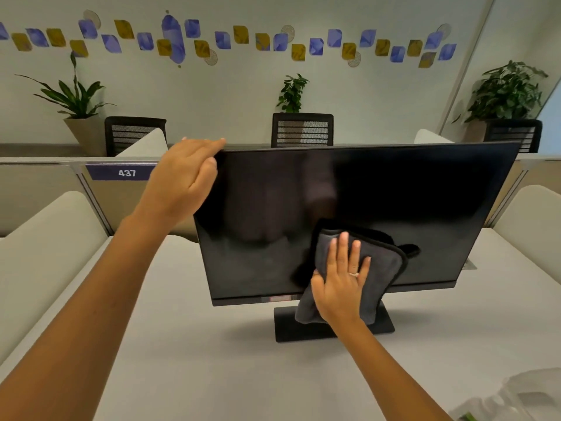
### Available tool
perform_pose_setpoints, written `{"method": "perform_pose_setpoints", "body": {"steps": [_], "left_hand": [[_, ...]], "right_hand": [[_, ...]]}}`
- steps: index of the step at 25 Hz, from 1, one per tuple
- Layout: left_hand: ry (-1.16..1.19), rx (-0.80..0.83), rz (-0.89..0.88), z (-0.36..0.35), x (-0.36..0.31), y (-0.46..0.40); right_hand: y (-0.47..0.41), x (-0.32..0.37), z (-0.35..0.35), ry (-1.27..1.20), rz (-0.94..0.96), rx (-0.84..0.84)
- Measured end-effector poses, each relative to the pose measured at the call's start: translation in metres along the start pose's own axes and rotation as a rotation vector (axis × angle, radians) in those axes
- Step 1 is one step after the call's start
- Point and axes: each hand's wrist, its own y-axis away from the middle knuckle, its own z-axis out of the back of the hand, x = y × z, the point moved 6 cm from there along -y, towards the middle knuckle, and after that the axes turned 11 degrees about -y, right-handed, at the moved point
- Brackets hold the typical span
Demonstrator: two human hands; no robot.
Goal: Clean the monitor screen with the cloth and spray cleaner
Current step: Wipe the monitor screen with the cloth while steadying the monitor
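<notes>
Most of the monitor screen lies above and beside my right hand, fingers flat on the cloth; my left hand, fingers straight, steadies its top-left corner.

At the bottom right corner a pale, blurred, translucent heap with a speck of green is cut off by the picture's edge. It may be crumpled plastic, but its shape cannot be told. The folded dark grey microfibre cloth covers part of the lower screen and bezel of the black flat monitor, and the neck of the black rectangular stand. The small reddish mark on the bezel is too small to read. The palm of the right hand is hidden against the cloth. The left hand covers the monitor's top left corner. Both forearms run out of the picture.
</notes>
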Motion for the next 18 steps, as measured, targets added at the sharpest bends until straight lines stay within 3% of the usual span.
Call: {"method": "perform_pose_setpoints", "body": {"steps": [3, 9, 12, 15, 18], "left_hand": [[0.076, -0.033, 0.05, 0.0, 0.019, 0.011], [0.236, -0.072, 0.055, -0.012, 0.025, 0.018], [0.48, -0.09, 0.162, -0.023, 0.029, 0.033], [0.827, 0.01, 0.328, -0.046, 0.032, 0.061], [1.014, 0.122, 0.455, -0.067, 0.034, 0.093]], "right_hand": [[-0.018, -0.003, 0.013, -0.063, -0.116, -0.079], [-0.052, 0.054, 0.021, -0.212, -0.138, -0.248], [-0.058, 0.09, 0.015, -0.218, -0.089, -0.269], [-0.056, 0.128, 0.005, -0.192, 0.009, -0.258], [-0.039, 0.168, -0.017, -0.121, 0.198, -0.163]]}}
